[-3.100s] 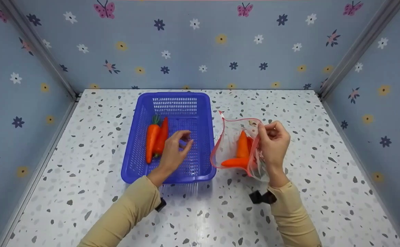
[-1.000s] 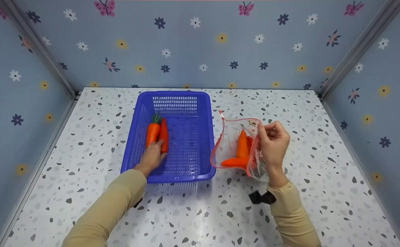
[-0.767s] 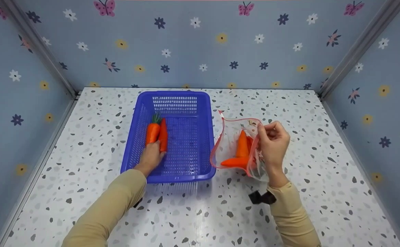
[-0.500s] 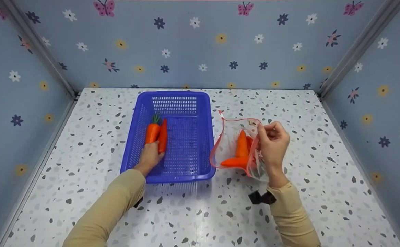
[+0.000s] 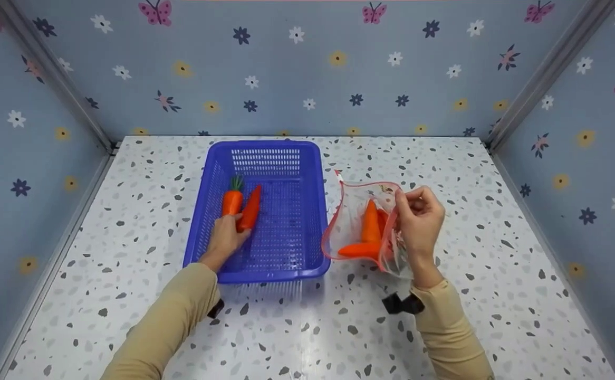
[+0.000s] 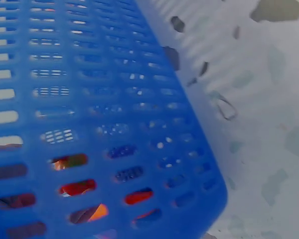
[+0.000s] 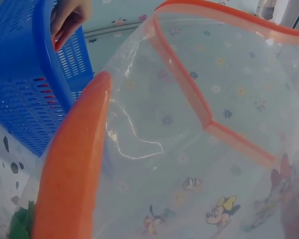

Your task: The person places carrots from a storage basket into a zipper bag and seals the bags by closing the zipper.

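In the head view my left hand (image 5: 224,237) reaches into the blue basket (image 5: 315,273) and grips a red chili pepper (image 5: 251,208) by its near end, between thumb and fingers. Beside it on the left lies a carrot (image 5: 232,202) with a green top, partly covered by the hand. My right hand (image 5: 422,217) pinches the red-edged rim of a clear zip bag (image 5: 351,221) and keeps its mouth apart. Inside the bag are an upright-pointing carrot (image 5: 371,224), another orange carrot (image 5: 359,249) lying crosswise, and something red behind them. Basket walls hide the left hand in the left wrist view.
The basket's right wall stands close to the bag's left edge. A speckled white table (image 5: 307,327) carries both. Patterned blue panels (image 5: 307,68) enclose the back and sides. Cartoon figures (image 7: 222,211) are printed on the bag.
My left hand has gone down to the chili pepper and taken hold of it. The pepper's tip has swung right, away from the carrot. The right hand and bag have stayed put.
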`<state>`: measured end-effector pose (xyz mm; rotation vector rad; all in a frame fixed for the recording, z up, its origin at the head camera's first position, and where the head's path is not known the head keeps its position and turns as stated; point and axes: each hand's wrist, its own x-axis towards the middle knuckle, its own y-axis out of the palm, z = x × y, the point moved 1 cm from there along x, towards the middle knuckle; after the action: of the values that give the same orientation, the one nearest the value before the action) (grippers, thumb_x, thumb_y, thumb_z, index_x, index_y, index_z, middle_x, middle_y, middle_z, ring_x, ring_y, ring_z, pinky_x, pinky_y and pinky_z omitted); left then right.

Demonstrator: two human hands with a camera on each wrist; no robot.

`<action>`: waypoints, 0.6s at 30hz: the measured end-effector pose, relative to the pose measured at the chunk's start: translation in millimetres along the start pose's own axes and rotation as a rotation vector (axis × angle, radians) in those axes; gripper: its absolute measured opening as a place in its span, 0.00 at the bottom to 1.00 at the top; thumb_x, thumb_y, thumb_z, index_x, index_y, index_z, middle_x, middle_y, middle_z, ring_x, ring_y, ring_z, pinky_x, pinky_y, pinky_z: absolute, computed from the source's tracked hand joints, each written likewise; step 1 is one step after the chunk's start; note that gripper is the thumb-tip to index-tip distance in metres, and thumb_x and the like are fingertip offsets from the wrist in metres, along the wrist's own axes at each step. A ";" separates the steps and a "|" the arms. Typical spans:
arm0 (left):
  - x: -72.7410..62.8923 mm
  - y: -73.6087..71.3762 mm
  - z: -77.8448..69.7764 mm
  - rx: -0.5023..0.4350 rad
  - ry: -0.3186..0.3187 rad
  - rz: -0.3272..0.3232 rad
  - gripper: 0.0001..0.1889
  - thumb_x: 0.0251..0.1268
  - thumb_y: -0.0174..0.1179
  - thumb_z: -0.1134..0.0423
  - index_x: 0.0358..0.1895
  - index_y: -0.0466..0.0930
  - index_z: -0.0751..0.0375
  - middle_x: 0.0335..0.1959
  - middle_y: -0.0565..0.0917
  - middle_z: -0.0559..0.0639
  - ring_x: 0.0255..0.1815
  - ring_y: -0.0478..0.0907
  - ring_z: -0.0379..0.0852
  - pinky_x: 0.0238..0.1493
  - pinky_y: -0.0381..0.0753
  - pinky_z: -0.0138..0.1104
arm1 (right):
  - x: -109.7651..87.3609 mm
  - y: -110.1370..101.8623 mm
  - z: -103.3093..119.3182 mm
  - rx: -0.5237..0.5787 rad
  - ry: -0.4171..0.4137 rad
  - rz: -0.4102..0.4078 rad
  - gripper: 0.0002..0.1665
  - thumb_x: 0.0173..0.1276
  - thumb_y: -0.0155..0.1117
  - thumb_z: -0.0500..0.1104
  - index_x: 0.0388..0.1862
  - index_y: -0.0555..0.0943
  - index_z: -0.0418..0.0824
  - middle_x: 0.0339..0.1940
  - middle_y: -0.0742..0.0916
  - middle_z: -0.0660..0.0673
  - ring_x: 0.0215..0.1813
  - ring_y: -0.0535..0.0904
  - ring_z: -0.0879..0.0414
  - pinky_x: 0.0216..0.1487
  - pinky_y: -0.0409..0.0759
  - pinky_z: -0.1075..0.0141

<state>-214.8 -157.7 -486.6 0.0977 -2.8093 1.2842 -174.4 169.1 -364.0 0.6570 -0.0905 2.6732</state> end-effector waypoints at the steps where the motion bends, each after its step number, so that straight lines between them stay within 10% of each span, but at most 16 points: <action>1: -0.1 -1.4 -1.2 -0.007 -0.002 0.001 0.22 0.49 0.60 0.70 0.49 0.72 0.80 0.39 0.77 0.72 0.37 0.75 0.60 0.42 0.73 0.47 | 0.0 0.0 0.1 0.003 0.001 -0.001 0.10 0.58 0.57 0.29 0.21 0.69 0.24 0.10 0.74 0.48 0.09 0.64 0.62 0.09 0.63 0.75; 18: -12.5 -20.4 -39.6 -0.149 0.099 -0.085 0.22 0.51 0.62 0.69 0.51 0.73 0.73 0.41 0.78 0.66 0.35 0.75 0.55 0.38 0.77 0.43 | 1.7 -1.1 1.1 0.018 0.021 -0.007 0.09 0.57 0.57 0.28 0.21 0.69 0.24 0.10 0.75 0.48 0.09 0.64 0.61 0.08 0.63 0.74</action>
<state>-199.9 -140.6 -446.2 0.1415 -2.7729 1.0293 -174.9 170.6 -362.3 0.6333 -0.0586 2.6770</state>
